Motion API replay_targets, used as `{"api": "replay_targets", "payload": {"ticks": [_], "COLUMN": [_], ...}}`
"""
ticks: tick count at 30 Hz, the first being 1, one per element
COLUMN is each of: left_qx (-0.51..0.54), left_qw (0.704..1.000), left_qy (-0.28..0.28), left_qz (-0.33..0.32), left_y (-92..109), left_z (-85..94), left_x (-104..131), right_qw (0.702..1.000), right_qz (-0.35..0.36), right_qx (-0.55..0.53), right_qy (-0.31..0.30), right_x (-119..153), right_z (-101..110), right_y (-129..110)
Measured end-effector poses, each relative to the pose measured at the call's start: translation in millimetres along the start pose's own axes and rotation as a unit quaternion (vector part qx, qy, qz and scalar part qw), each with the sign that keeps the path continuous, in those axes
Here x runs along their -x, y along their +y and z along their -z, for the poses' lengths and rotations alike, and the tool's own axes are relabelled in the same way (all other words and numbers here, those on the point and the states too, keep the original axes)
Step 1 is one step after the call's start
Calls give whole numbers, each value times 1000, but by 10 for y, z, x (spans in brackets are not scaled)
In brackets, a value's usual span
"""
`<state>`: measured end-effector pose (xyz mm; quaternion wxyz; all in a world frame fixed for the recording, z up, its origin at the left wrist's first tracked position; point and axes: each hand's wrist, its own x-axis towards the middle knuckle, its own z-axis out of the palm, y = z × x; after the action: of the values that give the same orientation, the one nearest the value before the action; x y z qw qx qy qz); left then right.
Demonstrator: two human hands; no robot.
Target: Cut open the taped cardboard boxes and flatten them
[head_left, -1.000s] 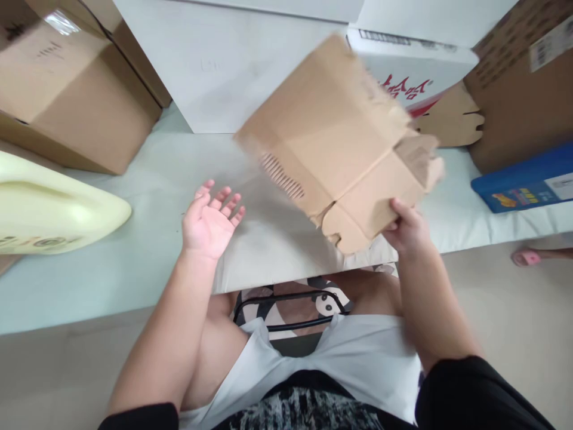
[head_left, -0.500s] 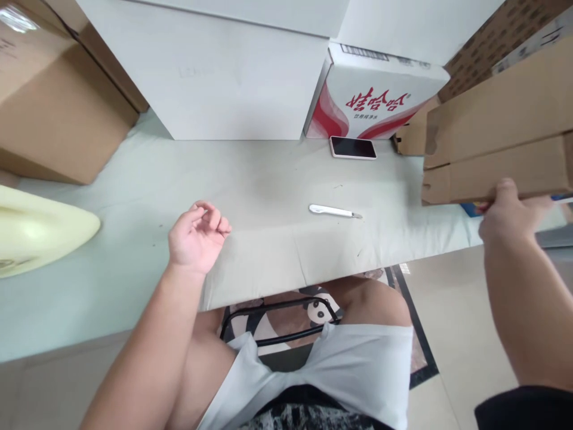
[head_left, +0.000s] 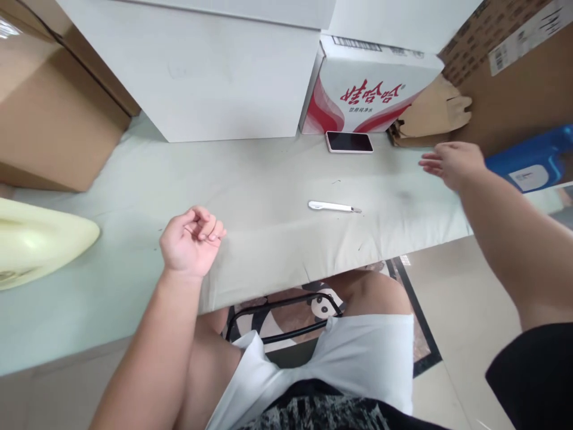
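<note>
Table workspace, viewed from above with the front edge of the cloth-covered table (head_left: 264, 185) nearest the seated person. The left hand (head_left: 192, 239) is held palm up above the table's left portion, toward the front edge; its fingers are loosely curled, about half open, and grasp nothing. The right hand (head_left: 456, 164) extends over the right portion, fingers nearly straight, close together and empty. It lies just in front of the tan cardboard (head_left: 427, 110); whether the two touch cannot be told.

The white-handled knife (head_left: 331, 206) lies between the hands, well apart from both, midway between the phone and the front edge, its metal tip directed rightward. The phone (head_left: 349, 141) lies screen up at the foot of the red-and-white box (head_left: 367, 89). To the left of this box stands the large white box (head_left: 224, 77); to its right is the tan cardboard, beside the tall brown carton (head_left: 532, 89). The blue container (head_left: 514, 158) is near the right wrist. Toward the table's left end are the brown box (head_left: 58, 113) and, nearer the front edge, the pale yellow container (head_left: 45, 239).
</note>
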<state>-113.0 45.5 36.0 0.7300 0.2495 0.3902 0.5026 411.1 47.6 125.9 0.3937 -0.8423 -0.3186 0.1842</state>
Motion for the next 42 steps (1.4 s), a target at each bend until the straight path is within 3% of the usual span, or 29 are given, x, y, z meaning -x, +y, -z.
{"api": "replay_targets", "payload": {"ticks": [4,7,10,14,18,20,23,26,30,36,39,42], "left_qx": [35,64,94,118,136,143,152,146,114,-32,-143,-240], "left_qw": [999,997,994,988,984,983,981,982,985,984,956,890], "left_qy": [1,17,44,58,65,65,63,52,40,-27,-23,-2], "left_qz": [-12,-28,-43,-75,-92,-96,-100,-105,-124,-171,-257,-387], "left_y": [44,71,107,192,307,353,382,377,362,221,111,66], "left_z": [-38,-72,-60,29,114,146,198,247,262,110,53,55], "left_x": [39,64,78,84,85,79,72,77,105,248,384,542], "right_qw": [997,985,955,888,807,730,664,654,703,762,798,803], "right_qz": [1,59,148,297,421,535,642,661,611,576,559,558], "right_qx": [23,58,105,156,164,166,124,120,168,131,45,-51], "right_qy": [-67,-149,-234,-313,-381,-391,-362,-349,-322,-264,-222,-204], "right_x": [415,740,1120,1729,2372,2678,3107,3413,3484,3258,3127,2964], "right_z": [-307,-642,-1045,-1711,-2588,-3061,-3672,-4061,-4244,-4134,-3951,-3578], "right_y": [-272,-600,-964,-1478,-2038,-2357,-2864,-3275,-3435,-3089,-2851,-2523]}}
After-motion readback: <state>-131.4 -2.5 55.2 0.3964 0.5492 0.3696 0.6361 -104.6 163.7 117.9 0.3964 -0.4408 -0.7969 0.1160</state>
